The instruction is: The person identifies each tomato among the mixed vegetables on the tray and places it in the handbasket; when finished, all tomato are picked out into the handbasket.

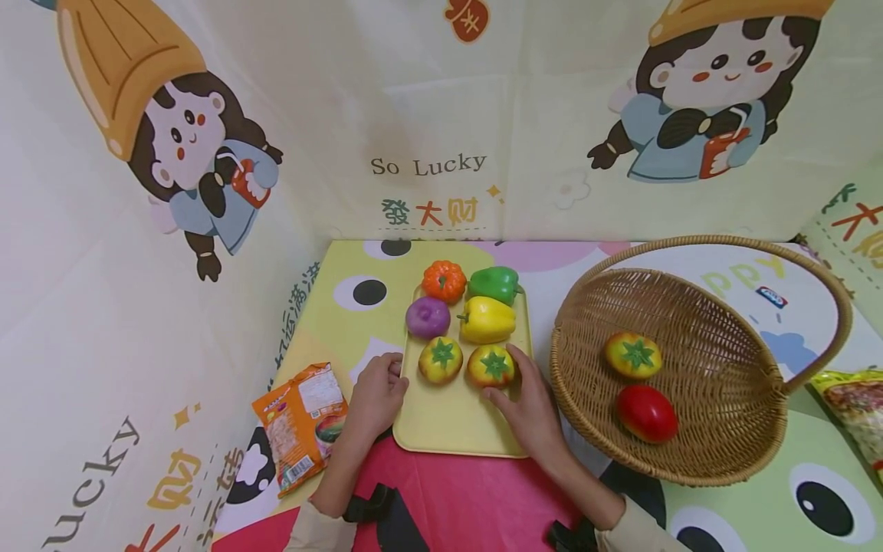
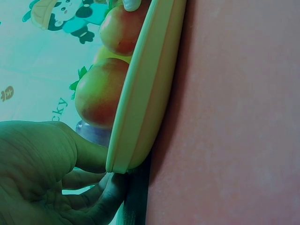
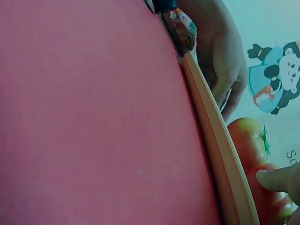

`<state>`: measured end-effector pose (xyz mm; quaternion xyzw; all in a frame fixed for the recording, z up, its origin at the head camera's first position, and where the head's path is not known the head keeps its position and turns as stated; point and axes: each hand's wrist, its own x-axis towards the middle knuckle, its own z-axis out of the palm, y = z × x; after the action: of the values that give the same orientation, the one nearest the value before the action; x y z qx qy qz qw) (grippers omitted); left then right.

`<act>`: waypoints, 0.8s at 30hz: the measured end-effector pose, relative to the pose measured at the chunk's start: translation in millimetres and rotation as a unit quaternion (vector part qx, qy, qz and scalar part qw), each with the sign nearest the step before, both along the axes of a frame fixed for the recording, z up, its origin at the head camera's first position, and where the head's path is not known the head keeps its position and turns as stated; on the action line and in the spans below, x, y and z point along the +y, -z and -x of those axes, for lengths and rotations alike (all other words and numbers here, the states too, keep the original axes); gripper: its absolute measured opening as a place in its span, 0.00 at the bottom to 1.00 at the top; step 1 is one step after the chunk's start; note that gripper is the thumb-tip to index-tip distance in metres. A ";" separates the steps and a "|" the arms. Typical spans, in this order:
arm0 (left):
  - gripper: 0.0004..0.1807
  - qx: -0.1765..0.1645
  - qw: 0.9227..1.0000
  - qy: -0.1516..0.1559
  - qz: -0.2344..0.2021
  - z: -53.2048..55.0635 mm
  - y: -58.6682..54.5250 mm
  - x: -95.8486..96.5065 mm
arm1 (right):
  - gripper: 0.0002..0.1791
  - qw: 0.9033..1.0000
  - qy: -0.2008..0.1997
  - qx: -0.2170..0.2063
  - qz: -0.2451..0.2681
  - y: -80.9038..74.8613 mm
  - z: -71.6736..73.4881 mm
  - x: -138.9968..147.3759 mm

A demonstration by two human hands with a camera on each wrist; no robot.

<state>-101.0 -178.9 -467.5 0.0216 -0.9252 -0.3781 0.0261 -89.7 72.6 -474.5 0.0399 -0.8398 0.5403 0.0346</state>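
A yellow tray (image 1: pixel 458 425) lies in front of me. At its left edge my left hand (image 1: pixel 375 395) grips the rim, thumb above and fingers curled below in the left wrist view. My right hand (image 1: pixel 530 406) holds the front right yellow-red tomato (image 1: pixel 491 366) between thumb and fingers; in the right wrist view the thumb (image 3: pixel 276 179) presses on its side. A second tomato (image 1: pixel 440 360) sits just left of it. Behind them on the tray are a yellow bell pepper (image 1: pixel 487 320), a purple onion-like vegetable (image 1: pixel 428 317), a green bell pepper (image 1: pixel 494 284) and an orange pumpkin (image 1: pixel 444 281).
Right of the tray stands a wicker basket (image 1: pixel 724 376) with a tall handle, holding another yellow-red tomato (image 1: pixel 633 355) and a red oval fruit (image 1: pixel 647 414). An orange snack packet (image 1: pixel 303 429) lies at the left, and another packet (image 1: pixel 858 414) shows at the right edge.
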 end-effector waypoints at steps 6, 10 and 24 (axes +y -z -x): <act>0.20 -0.003 1.000 0.001 0.001 0.1 0.4 -0.2 | 0.43 1.000 0.004 0.003 -0.001 0.3 0.1 -0.9; 0.20 -0.003 1.000 0.002 -0.002 0.5 0.7 -0.3 | 0.42 1.000 0.005 0.006 0.000 1.3 0.0 -1.0; 0.20 -0.005 1.000 0.002 -0.009 -0.5 -1.4 0.3 | 0.40 1.000 0.009 0.017 0.004 1.1 -0.3 -1.9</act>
<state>-100.5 -178.6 -466.1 0.0220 -0.9217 -0.3867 0.0204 -89.4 70.6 -475.6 0.0414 -0.8375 0.5422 0.0534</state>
